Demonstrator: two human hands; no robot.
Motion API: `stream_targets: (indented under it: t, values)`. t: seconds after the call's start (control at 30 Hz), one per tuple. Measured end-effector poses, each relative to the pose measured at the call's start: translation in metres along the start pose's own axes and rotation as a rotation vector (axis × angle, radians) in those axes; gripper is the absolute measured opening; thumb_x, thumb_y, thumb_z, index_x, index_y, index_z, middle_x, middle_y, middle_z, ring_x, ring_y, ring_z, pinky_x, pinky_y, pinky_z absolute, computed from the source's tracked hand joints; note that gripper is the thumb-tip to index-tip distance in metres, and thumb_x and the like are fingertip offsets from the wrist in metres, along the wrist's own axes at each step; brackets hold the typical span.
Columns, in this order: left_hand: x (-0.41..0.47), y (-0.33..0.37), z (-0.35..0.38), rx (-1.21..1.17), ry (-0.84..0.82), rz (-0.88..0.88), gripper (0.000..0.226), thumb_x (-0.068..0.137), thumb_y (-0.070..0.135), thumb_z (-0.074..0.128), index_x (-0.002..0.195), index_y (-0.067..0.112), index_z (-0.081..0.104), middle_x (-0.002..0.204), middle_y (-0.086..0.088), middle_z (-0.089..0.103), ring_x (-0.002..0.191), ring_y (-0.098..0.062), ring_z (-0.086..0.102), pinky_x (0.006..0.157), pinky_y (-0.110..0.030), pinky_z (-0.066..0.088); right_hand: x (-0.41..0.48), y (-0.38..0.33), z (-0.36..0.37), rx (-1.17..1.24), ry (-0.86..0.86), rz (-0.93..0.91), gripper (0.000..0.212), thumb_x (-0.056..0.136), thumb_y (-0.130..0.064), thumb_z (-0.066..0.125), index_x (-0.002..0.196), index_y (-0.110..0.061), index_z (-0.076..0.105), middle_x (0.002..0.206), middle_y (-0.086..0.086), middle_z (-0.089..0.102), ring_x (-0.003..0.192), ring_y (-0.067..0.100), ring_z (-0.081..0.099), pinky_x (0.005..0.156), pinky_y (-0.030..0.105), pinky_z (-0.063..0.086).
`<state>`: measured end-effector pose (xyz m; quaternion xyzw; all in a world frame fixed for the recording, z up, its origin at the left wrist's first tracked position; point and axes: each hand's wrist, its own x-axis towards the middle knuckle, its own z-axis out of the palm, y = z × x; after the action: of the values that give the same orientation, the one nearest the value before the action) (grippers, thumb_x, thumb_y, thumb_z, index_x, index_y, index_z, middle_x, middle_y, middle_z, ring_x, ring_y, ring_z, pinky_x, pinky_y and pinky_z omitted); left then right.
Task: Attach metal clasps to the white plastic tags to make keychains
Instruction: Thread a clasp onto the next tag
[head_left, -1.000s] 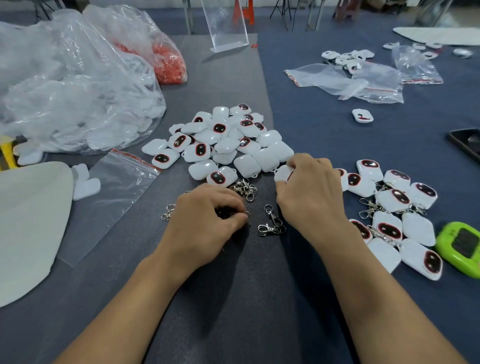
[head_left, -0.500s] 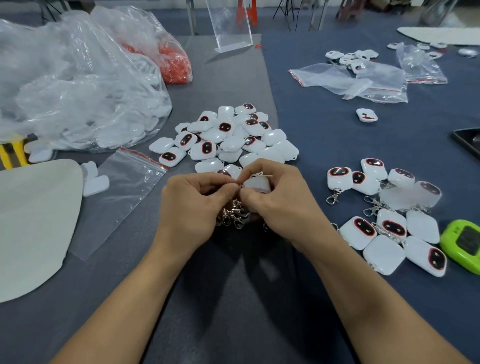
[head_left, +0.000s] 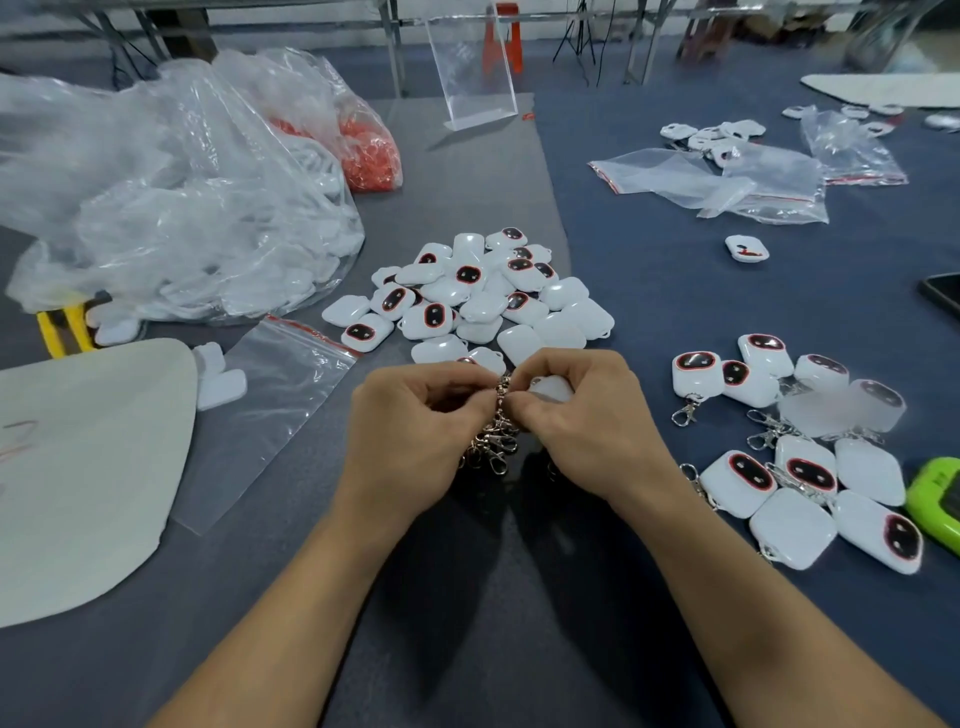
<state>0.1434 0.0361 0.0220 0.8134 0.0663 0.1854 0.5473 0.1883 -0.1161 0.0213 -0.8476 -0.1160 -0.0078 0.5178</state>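
Left hand (head_left: 415, 431) pinches a stiff clasp (head_left: 501, 391); right hand (head_left: 587, 426) pinches a white tag (head_left: 552, 388), likely light and slippery; hold its edges.

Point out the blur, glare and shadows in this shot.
Head view: one keychain tag in the right group is smeared soft, while its neighbours are sharp; the big clear bag throws pale glare; the left hand and right hand cast a dark shadow on the tabletop; wide-angle bending shows at the edges.
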Motion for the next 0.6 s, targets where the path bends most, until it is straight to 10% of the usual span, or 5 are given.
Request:
stream_targets:
  t: [0.37, 0.6]
  values:
    - [0.0025, -0.0063, 0.0010, 0.018, 0.044, -0.043, 0.021, 0.080, 0.009, 0.081, 0.080, 0.030, 0.080, 0.072, 0.019, 0.075, 0.068, 0.003, 0.071, 0.062, -0.008, 0.050, -0.0026, 0.0034, -0.0008, -0.135, 0.075, -0.033, 0.016, 0.077, -0.020, 0.078, 0.068, -0.030, 0.070, 0.063, -0.009, 0.068, 0.061, 0.006, 0.062, 0.051, 0.016, 0.048]
    - [0.0021, -0.0086, -0.0003, -0.076, 0.117, -0.024, 0.020, 0.072, 0.013, 0.087, 0.080, 0.030, 0.080, 0.073, 0.014, 0.076, 0.070, -0.005, 0.074, 0.067, -0.027, 0.060, -0.0082, -0.0033, 0.0031, -0.041, 0.063, -0.086, 0.017, 0.080, -0.018, 0.078, 0.078, -0.035, 0.077, 0.056, -0.014, 0.063, 0.049, 0.006, 0.055, 0.045, 0.010, 0.038]
